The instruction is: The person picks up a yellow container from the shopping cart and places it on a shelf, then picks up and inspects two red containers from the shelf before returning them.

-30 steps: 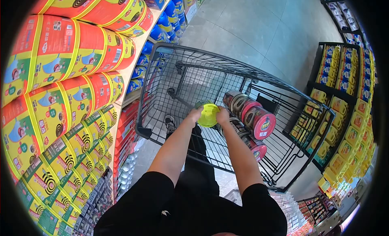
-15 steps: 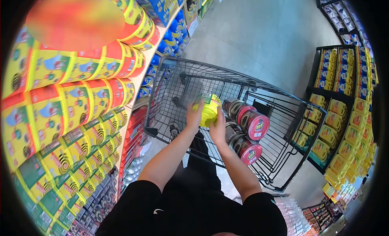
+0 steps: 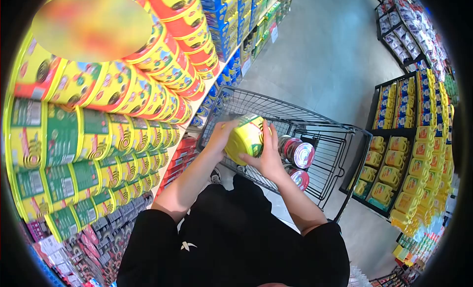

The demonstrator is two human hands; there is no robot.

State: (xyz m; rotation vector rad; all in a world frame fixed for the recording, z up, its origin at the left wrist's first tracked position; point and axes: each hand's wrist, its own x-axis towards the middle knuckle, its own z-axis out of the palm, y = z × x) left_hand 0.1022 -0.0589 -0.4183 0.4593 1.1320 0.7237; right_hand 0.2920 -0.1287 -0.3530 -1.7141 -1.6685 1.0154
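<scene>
A round yellow tub (image 3: 241,141) with a green band and a dark coil printed on its side is between my two hands, tilted, above the shopping cart. My left hand (image 3: 222,138) grips its left side. My right hand (image 3: 268,159) presses on the right side, fingers up along the label and thumb near the lower rim. Below and to the right, several canisters with pink labels (image 3: 300,155) lie in the wire cart (image 3: 327,124), partly hidden by my right hand and forearm.
On the left, shelves hold rows of yellow-and-green tubs (image 3: 88,176) and red-and-yellow tubs (image 3: 106,87). Blue packs (image 3: 217,20) stand farther along. Across the grey aisle floor (image 3: 320,55), a black rack (image 3: 389,159) carries yellow jugs (image 3: 396,161).
My hands have raised the tub closer to me and tipped it, so it looks larger. The view has shifted, showing more of the left shelves, and the cart sits farther left in it.
</scene>
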